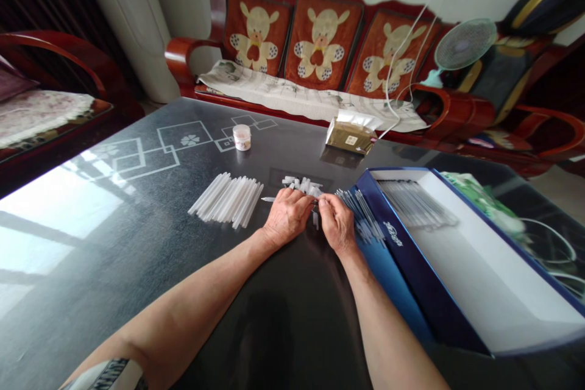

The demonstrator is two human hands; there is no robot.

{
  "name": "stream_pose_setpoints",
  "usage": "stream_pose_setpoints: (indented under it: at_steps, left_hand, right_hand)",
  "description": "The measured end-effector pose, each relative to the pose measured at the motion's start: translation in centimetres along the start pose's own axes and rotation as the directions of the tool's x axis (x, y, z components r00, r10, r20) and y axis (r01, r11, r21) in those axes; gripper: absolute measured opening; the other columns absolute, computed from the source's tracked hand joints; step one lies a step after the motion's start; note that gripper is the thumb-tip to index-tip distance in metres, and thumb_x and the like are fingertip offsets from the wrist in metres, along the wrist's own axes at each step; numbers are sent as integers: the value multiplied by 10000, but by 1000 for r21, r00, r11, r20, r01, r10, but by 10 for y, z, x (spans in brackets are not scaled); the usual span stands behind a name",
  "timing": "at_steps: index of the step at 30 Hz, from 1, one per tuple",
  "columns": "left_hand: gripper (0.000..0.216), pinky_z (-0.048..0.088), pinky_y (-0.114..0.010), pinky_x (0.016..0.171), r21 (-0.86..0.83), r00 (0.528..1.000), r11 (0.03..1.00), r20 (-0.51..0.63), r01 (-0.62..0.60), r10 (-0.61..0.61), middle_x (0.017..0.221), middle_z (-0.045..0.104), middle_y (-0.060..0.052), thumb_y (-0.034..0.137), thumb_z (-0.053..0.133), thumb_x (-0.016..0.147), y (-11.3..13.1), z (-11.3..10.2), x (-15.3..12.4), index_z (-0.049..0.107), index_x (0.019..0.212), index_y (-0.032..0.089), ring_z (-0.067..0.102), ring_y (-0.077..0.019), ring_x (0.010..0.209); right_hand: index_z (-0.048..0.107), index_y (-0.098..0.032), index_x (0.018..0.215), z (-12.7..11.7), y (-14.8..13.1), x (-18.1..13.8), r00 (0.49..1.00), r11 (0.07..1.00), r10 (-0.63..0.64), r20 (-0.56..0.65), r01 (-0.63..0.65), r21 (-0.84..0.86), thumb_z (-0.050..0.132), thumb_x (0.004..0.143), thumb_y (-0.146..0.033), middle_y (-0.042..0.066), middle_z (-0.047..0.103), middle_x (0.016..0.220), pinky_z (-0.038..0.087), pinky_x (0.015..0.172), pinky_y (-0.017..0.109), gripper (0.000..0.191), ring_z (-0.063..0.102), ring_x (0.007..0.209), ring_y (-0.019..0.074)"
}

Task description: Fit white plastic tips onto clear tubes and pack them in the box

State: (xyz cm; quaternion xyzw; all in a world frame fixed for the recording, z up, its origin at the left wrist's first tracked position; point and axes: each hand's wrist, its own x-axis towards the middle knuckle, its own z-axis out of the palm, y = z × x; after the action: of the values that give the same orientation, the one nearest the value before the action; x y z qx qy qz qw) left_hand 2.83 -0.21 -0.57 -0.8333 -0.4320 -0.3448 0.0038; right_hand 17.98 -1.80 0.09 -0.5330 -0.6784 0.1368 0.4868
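Note:
My left hand (289, 214) is closed around a pen barrel, whose pale pointed tip (268, 199) sticks out to the left. Fingertips of my right hand (337, 220) pinch together at the barrel's other end, almost touching the left fingers; what they hold is too small to make out. A row of translucent white pen barrels (227, 200) lies left of my hands. Just beyond them is a pile of small white pen caps (301, 184), with a single small white piece (315, 220) between my wrists. Thin pen refills (363, 216) lie beside my right hand.
A blue box with a white inside (479, 274) stands at the right, with more refills (414, 202) in it. A green plastic bag (484, 201) lies behind it. Farther back are a round white jar (242, 138) and a tissue pack (351, 135). The tabletop (150, 231) is dark and glossy.

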Motion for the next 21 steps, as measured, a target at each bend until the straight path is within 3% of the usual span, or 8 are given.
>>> stream_pose_setpoints:
  at_steps: [4, 12, 18, 21]
  left_hand:
    - [316, 418, -349, 826, -2, 1000, 1000, 15, 3, -3, 885, 663, -65, 293, 384, 978, 0, -1, 0, 662, 1068, 174, 547, -201, 833]
    - [302, 418, -339, 808, -27, 999, 999, 20, -36, 37, 868, 661, -61, 294, 408, 971, 2, -2, 0, 665, 1049, 158, 546, -196, 810]
    - [298, 418, -345, 818, -11, 999, 999, 12, -31, 31, 881, 665, -62, 287, 402, 972, 0, 0, -1, 660, 1054, 163, 554, -200, 821]
    - [297, 419, -344, 820, -12, 999, 999, 23, -40, 41, 874, 661, -60, 286, 400, 971, 0, 0, -1, 662, 1046, 165, 553, -199, 820]
  right_hand:
    - [609, -188, 840, -2, 1, 1, 999, 1000, -23, 37, 23, 18, 513, 864, -267, 44, 647, 813, 460, 656, 272, 126, 600, 732, 166]
    - [513, -205, 596, 1, 5, 1, 1000, 1000, -14, 4, 14, -21, 437, 940, -353, 18, 550, 624, 415, 624, 279, 382, 524, 593, 142]
    - [594, -197, 775, -2, 5, 0, 1000, 1000, -23, 17, 22, 10, 493, 870, -265, 40, 623, 786, 454, 697, 292, 155, 589, 747, 176]
    - [591, -196, 751, -1, 6, 1, 998, 999, -42, 42, 41, 19, 494, 867, -257, 42, 616, 783, 456, 704, 296, 163, 591, 761, 179]
